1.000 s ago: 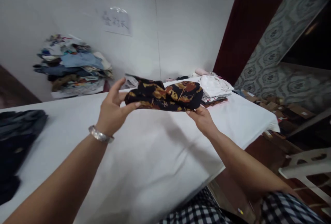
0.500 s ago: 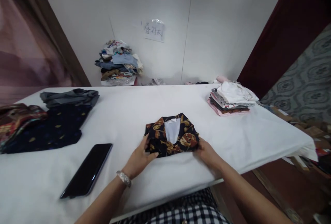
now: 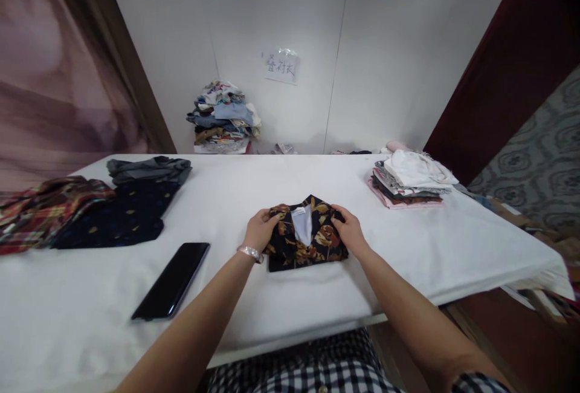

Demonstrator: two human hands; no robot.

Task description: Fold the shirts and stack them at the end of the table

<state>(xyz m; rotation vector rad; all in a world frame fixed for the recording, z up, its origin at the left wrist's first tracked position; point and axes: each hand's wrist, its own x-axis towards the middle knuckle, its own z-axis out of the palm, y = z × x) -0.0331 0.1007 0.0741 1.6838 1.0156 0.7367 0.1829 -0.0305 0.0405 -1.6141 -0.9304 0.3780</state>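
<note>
Floral shirt: black with rust and gold leaf print [image 3: 317, 242], folded into a compact rectangle, lying flat on the white table [image 3: 281, 296] near the front edge, centre of view; pale inner collar panel with a small label faces up.
Left hand: [image 3: 260, 230] at the shirt's left upper corner, fingers curled and pinching the fabric edge; silver bracelet [image 3: 251, 253] on the wrist.
Right hand: [image 3: 348, 231] at the shirt's right upper corner, fingers bent over the cloth and gripping it.
Phone: dark, screen off [image 3: 172, 281], flat on the table, left of the shirt and apart from it.
Left-side garments: navy cloth with small gold spots [image 3: 120, 214] spread flat; grey folded garment [image 3: 149, 169] touching its far edge; red plaid cloth [image 3: 43, 208] beside it at the table's left end.
Right-side stack: folded clothes [image 3: 410, 178], white piece on top, pink at the bottom, on the table's far right, well apart from the shirt.
Background pile: mixed clothes [image 3: 224, 118] heaped against the wall behind the table; what it rests on cannot be told.
Wall: paper note under clear tape [image 3: 281, 66], writing too small to read.
Containers: cannot tell of any; all cloth lies loose or stacked.
</note>
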